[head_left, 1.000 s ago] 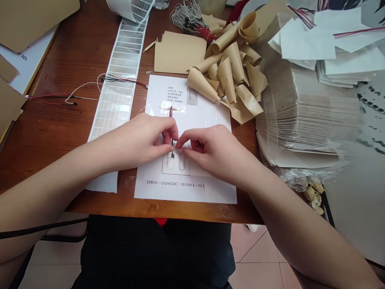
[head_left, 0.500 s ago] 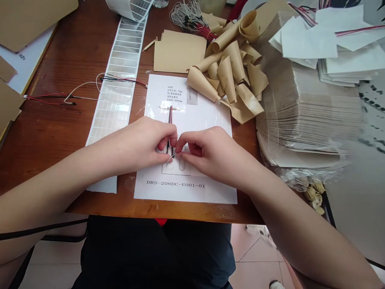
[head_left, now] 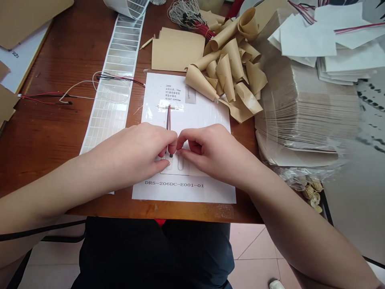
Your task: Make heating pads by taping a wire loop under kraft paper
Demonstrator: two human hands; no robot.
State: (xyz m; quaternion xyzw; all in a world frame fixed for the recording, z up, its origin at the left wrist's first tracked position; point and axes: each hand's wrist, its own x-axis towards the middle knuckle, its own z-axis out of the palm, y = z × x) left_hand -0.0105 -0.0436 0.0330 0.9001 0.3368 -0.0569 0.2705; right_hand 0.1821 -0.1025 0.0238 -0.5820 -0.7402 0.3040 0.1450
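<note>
On a printed white sheet, both my hands are close together over a bundle of red and black wires. The bundle hangs from a strip taped near the sheet's upper part; a small black end shows below my left fingers. My left hand has its fingers curled beside the wires, with the thumb apart from them. My right hand is closed, thumb and index tips pinched at a thin white wire, now barely visible. Printed outlines lie under the fingertips, partly hidden.
Left of the sheet runs a label strip, with loose wires across it. Brown card and rolled brown paper pieces are behind. A wrapped stack of sheets stands at right; bundled wires lie far back.
My left thumb has moved slightly down, away from the fingers. The white wire that curved between my hands has mostly gone from sight. The view has shifted slightly.
</note>
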